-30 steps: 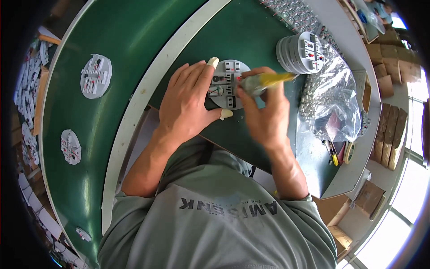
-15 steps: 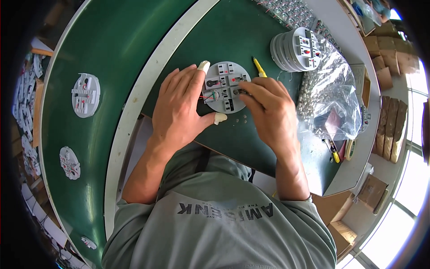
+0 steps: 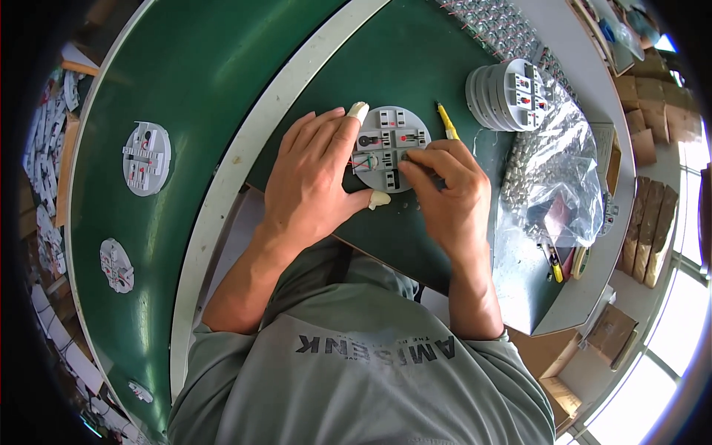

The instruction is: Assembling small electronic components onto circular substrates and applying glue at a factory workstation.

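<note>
A round grey plastic disc (image 3: pixel 391 144) with small black and red fittings lies on the dark green bench. My left hand (image 3: pixel 315 178) rests flat on its left side and steadies it, with white tape on the thumb and forefinger tips. My right hand (image 3: pixel 445 196) pinches at the disc's lower right edge with thumb and forefinger; what sits between the fingertips is too small to tell. A yellow-handled tool (image 3: pixel 447 122) lies on the bench just beyond my right hand.
A stack of the same grey discs (image 3: pixel 508 95) leans at the upper right. A clear plastic bag (image 3: pixel 552 174) of small metal parts lies to the right. Two more discs (image 3: pixel 146 158) (image 3: pixel 116 265) sit on the curved green conveyor on the left. Cardboard boxes (image 3: pixel 653 230) line the right.
One second ago my right hand held the yellow-handled tool over the disc. It has since laid the tool on the bench and now pinches at the disc's edge. My left hand stayed put.
</note>
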Action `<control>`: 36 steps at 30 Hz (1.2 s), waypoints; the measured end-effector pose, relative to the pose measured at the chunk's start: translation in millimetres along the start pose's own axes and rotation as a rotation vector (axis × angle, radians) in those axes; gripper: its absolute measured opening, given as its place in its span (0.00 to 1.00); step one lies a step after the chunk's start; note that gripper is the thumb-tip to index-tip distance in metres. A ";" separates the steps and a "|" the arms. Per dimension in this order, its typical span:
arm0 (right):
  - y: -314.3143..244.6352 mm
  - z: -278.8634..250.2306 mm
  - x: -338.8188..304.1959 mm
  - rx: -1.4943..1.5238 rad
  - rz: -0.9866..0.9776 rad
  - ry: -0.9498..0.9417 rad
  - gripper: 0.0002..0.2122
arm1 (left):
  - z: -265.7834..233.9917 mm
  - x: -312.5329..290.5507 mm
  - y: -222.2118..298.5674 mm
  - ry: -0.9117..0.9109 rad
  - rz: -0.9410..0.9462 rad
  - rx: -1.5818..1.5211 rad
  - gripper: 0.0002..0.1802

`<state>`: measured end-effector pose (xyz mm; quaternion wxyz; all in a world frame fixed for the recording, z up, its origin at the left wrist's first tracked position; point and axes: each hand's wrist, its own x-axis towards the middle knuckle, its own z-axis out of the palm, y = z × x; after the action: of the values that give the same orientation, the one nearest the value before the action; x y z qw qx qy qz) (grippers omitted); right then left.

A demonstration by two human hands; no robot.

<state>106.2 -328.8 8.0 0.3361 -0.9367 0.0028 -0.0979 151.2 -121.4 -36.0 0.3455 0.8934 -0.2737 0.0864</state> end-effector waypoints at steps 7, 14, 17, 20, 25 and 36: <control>2.2 -21.2 13.8 0.126 0.072 -0.149 0.18 | -2.3 6.8 -2.4 -0.001 -0.009 -0.008 0.61; 25.9 -16.0 18.7 -0.062 -0.313 -0.237 0.47 | -8.8 19.0 13.2 -0.093 -0.064 -0.090 0.62; 18.4 -8.3 32.4 -0.041 -0.367 -0.287 0.45 | -19.1 5.0 3.7 -0.122 -0.058 -0.038 0.63; 17.9 -13.9 18.4 -0.046 -0.346 -0.263 0.43 | -23.3 9.1 4.0 -0.177 0.058 -0.143 0.63; 17.7 -20.3 -13.5 -0.027 -0.292 -0.175 0.41 | -17.5 10.6 -2.3 -0.246 0.131 -0.214 0.63; 71.6 -279.6 -100.6 -0.343 0.513 0.596 0.30 | -17.7 2.1 8.4 0.007 -0.082 -0.320 0.34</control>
<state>-39.9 -553.0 155.7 0.1733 -0.8788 0.3491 -0.2754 148.9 -115.7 -17.3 0.4878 0.8370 -0.2462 0.0308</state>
